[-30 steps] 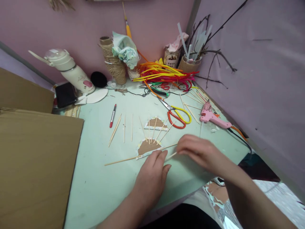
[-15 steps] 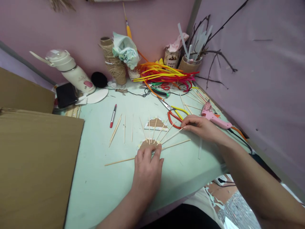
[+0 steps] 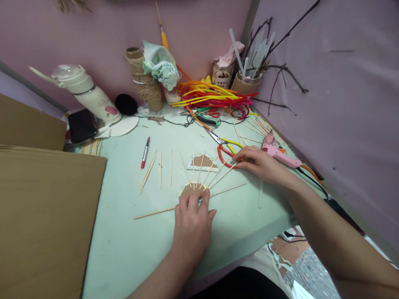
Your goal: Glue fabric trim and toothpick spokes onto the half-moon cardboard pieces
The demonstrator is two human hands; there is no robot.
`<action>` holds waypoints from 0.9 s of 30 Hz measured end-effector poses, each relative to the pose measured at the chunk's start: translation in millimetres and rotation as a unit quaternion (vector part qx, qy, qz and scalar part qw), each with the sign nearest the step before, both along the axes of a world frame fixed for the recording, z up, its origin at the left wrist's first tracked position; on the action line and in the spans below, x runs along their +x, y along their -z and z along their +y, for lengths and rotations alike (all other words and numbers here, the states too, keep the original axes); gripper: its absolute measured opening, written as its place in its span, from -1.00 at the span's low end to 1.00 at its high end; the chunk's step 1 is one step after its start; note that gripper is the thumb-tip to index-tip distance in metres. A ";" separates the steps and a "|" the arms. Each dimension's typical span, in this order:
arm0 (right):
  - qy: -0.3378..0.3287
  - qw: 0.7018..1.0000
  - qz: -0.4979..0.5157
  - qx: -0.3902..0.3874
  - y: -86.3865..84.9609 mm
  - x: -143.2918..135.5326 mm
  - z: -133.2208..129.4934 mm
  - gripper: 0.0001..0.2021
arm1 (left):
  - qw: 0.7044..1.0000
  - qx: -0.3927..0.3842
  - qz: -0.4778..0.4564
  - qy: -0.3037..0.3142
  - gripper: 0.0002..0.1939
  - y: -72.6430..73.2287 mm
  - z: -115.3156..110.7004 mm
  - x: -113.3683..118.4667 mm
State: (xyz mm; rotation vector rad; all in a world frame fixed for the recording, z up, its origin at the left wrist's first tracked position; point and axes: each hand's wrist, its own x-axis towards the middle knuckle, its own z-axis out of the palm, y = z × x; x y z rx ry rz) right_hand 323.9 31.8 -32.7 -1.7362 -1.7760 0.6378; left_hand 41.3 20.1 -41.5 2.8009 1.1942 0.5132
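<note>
My left hand (image 3: pixel 192 218) rests with spread fingers on a cardboard half-disc (image 3: pixel 190 189) edged in pale patterned cloth, pressing it to the table. Several thin wooden sticks (image 3: pixel 201 171) fan out from its curved edge. At the outer end of one slanting stick (image 3: pixel 222 177), my right hand (image 3: pixel 257 164) pinches with thumb and forefinger. Its fingers lie by the handles of red-and-yellow scissors (image 3: pixel 225 150). Behind the fan lies a second cloth-edged cardboard half-disc (image 3: pixel 198 160), partly under the stick tips. A longer stick (image 3: pixel 154 214) runs out left of my left hand.
Loose sticks (image 3: pixel 148 172) and a red-capped marker (image 3: pixel 145 152) lie to the left. A pink glue gun (image 3: pixel 280 154) is at right. A large cardboard box (image 3: pixel 46 220) covers the left side. Twine (image 3: pixel 146 85), colourful pipe cleaners (image 3: pixel 212 96) and a bottle (image 3: pixel 96 101) line the back.
The view has shifted slightly. The right hand stays at the stick's outer end with only a small movement, and the left hand keeps its place on the cardboard.
</note>
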 end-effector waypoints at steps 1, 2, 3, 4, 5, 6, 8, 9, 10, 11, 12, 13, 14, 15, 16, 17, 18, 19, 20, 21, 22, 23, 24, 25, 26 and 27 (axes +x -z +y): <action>0.009 1.000 -0.009 0.000 -0.6 1.8 -2.5 -0.84 | 1.000 0.003 0.002 0.000 -0.57 0.1 -0.1 0.0; 0.018 1.000 -0.021 -0.001 -1.0 3.3 -5.1 -0.85 | 1.000 0.006 0.004 -0.001 -0.57 0.2 -0.3 0.1; 0.026 0.999 -0.035 -0.003 -1.0 4.4 -7.8 -0.86 | 1.000 0.009 0.007 -0.003 -0.56 0.2 -0.6 0.1; 0.032 0.998 -0.051 -0.005 -0.8 5.0 -10.1 -0.87 | 1.000 0.012 0.010 -0.005 -0.56 0.2 -0.9 0.1; 0.037 0.997 -0.066 -0.006 -0.2 4.9 -12.1 -0.88 | 1.000 0.014 0.014 -0.007 -0.55 0.0 -1.3 0.1; 0.039 0.996 -0.080 -0.005 0.5 4.3 -13.6 -0.89 | 1.000 0.016 0.017 -0.008 -0.55 -0.2 -1.7 0.1; 0.035 0.994 -0.101 0.002 2.4 2.0 -14.8 -0.90 | 1.000 0.019 0.021 -0.010 -0.55 -0.6 -2.4 0.2; 0.032 0.994 -0.107 0.010 3.3 0.8 -14.6 -0.91 | 1.000 0.021 0.022 -0.009 -0.56 -0.7 -2.6 0.2; 0.029 0.993 -0.110 0.018 4.2 -0.2 -14.1 -0.92 | 0.999 0.021 0.024 -0.010 -0.56 -0.8 -2.7 0.2; 0.025 0.993 -0.109 0.024 5.0 -0.9 -13.5 -0.92 | 0.999 0.022 0.025 -0.010 -0.56 -0.8 -2.6 0.2; 0.019 0.994 -0.106 0.030 5.7 -1.3 -13.0 -0.92 | 0.999 0.023 0.027 -0.011 -0.56 -0.8 -2.6 0.2; 0.010 0.994 -0.101 0.034 6.3 -1.4 -12.7 -0.91 | 0.999 0.022 0.029 -0.012 -0.56 -0.8 -2.5 0.2; 0.001 0.995 -0.095 0.038 6.8 -1.4 -12.8 -0.91 | 0.999 0.022 0.030 -0.012 -0.57 -0.8 -2.3 0.2; -0.007 0.995 -0.090 0.041 7.1 -1.4 -13.3 -0.90 | 0.999 0.021 0.031 -0.012 -0.57 -0.9 -2.2 0.2; -0.013 0.995 -0.086 0.043 7.4 -1.4 -14.2 -0.90 | 0.999 0.020 0.030 -0.012 -0.58 -1.0 -2.1 0.2; -0.017 0.995 -0.082 0.045 7.6 -1.6 -15.3 -0.89 | 0.999 0.020 0.030 -0.012 -0.58 -1.1 -2.0 0.2; -0.019 0.996 -0.079 0.047 7.7 -2.0 -16.6 -0.89 | 0.999 0.019 0.030 -0.011 -0.58 -1.2 -2.0 0.2; -0.021 0.996 -0.076 0.048 7.7 -2.6 -17.9 -0.89 | 0.999 0.018 0.030 -0.010 -0.58 -1.3 -1.9 0.1; -0.021 0.996 -0.074 0.047 7.6 -3.4 -19.2 -0.88 | 0.999 0.018 0.030 -0.009 -0.58 -1.4 -1.9 0.1; -0.019 0.996 -0.073 0.046 7.4 -4.2 -20.3 -0.88 | 0.999 0.018 0.030 -0.008 -0.59 -1.5 -1.9 0.0; -0.015 0.996 -0.071 0.044 7.2 -5.1 -21.2 -0.88 | 0.999 0.017 0.030 -0.007 -0.59 -1.7 -1.9 0.0; -0.011 0.997 -0.069 0.040 6.8 -6.0 -22.0 -0.87 | 0.999 0.014 0.030 -0.006 -0.60 -1.8 -1.8 0.0; -0.007 0.997 -0.066 0.038 6.1 -6.6 -22.7 -0.86 | 0.999 0.012 0.030 -0.006 -0.60 -2.0 -1.8 0.1; -0.004 0.997 -0.063 0.035 5.2 -7.1 -23.5 -0.85 | 0.999 0.010 0.030 -0.006 -0.60 -2.1 -1.8 0.1; -0.003 0.998 -0.059 0.034 4.0 -7.2 -24.3 -0.84 | 1.000 0.009 0.029 -0.005 -0.59 -2.3 -1.8 0.2; -0.001 0.998 -0.055 0.032 2.5 -7.1 -25.2 -0.84 | 1.000 0.008 0.027 -0.005 -0.59 -2.5 -1.7 0.2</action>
